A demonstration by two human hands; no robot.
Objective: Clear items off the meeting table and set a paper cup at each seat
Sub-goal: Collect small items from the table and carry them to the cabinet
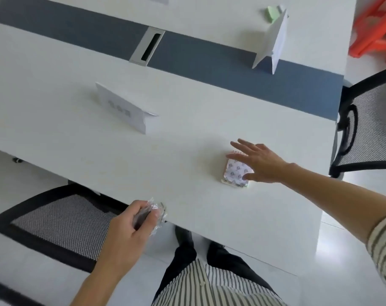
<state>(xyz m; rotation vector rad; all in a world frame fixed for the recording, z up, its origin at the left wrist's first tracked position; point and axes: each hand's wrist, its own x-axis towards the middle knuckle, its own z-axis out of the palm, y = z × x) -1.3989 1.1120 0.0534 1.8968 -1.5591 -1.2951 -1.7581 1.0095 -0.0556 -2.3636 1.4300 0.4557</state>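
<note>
First, locate the left hand [130, 226] at the near table edge, just right of the mesh chair [55, 219]. Clamped around a clear-wrapped packet [157, 214], fingers curled tight. Cannot identify the contents beyond a dark colour.

Further right, find the spiral notepad [236, 171], lying flat on the table [77, 151], well apart from the packet and nearer the right end. Oriented with its long axis roughly near to far, binding at the far end.

Directly over it, note the right hand [260, 162]: spread, fingers straight, gripping nothing, thumb at the pad's near right corner and apparently touching. Treat as the nearer hand by a wide margin, with the other one occupied. Expect the pickup to come from the right side, closing across the pad's short axis.

Limits of view:
- Right part of the pad covered by the palm; cannot confirm finger contact with the cover.
- Print on the folded name card [123, 109] too blurred to read.
- Green item [273, 13] partly hidden behind the far card [273, 40].
- No paper cups in view.
</note>
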